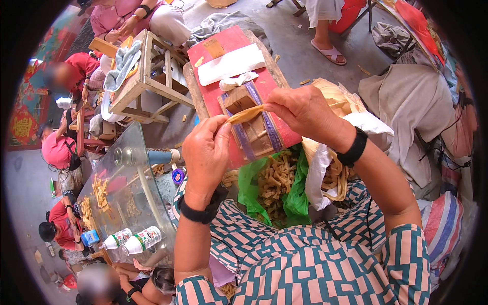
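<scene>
A thin yellow-tan strip (245,115) is stretched between my two hands. One end is pinched between the thumb and fingers of my left hand (206,150), and my right hand (307,114) grips the other end. Directly beneath the strip are a small brown wooden block (240,100) and a wooden form edged with purple bands (273,133), lying on a red board (223,39). Beyond them sit a crumpled white cloth (239,81) and a long white piece (231,65). What the strip is made of I cannot tell.
On my lap, a green plastic bag (247,178) holds many twisted tan pieces (277,175). A glass-topped table (134,203) with white bottles (142,240) stands left. Farther back is a wooden stool (137,84). Several people sit around; grey cloth (401,101) lies right.
</scene>
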The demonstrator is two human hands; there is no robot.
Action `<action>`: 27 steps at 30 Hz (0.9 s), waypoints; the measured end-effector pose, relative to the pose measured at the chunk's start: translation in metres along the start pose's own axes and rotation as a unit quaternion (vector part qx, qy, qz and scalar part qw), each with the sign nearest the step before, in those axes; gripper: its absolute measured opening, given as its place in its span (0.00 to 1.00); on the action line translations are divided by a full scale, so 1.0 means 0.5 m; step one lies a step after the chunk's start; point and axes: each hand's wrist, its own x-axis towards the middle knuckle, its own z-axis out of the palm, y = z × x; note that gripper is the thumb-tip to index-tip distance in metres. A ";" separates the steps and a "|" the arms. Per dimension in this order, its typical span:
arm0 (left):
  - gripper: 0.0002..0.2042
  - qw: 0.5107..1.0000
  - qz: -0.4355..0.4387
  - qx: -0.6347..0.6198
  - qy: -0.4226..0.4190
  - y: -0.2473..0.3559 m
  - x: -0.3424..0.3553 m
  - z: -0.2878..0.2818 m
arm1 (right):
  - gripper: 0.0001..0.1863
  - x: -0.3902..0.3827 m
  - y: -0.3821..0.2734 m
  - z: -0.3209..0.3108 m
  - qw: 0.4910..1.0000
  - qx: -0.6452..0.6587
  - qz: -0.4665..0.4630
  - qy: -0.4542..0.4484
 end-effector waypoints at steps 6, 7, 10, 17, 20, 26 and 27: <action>0.07 0.997 -0.058 -0.042 -0.020 -0.055 -0.032 0.006 | 0.08 -0.069 0.063 0.005 0.991 -0.029 0.112 -0.070; 0.08 0.988 -0.106 -0.104 -0.040 -0.057 -0.050 0.000 | 0.07 -0.080 0.058 -0.004 0.989 0.023 0.124 -0.082; 0.09 0.997 0.046 -0.034 -0.056 -0.004 -0.088 -0.024 | 0.04 -0.119 0.018 -0.030 0.970 0.168 0.131 -0.114; 0.16 0.929 -0.129 -0.315 -0.145 0.085 -0.181 -0.048 | 0.12 -0.135 -0.137 -0.084 0.970 -0.077 -0.218 -0.079; 0.15 0.799 -0.263 -0.438 -0.316 0.102 -0.209 -0.042 | 0.13 -0.149 -0.168 -0.089 0.953 -0.103 -0.280 -0.042; 0.12 0.793 -0.162 -0.543 -0.226 0.124 -0.251 -0.083 | 0.11 -0.180 -0.142 -0.105 0.993 0.023 -0.113 -0.035; 0.12 0.773 -0.116 -0.590 -0.202 0.123 -0.255 -0.098 | 0.10 -0.180 -0.137 -0.109 0.994 0.064 -0.079 -0.025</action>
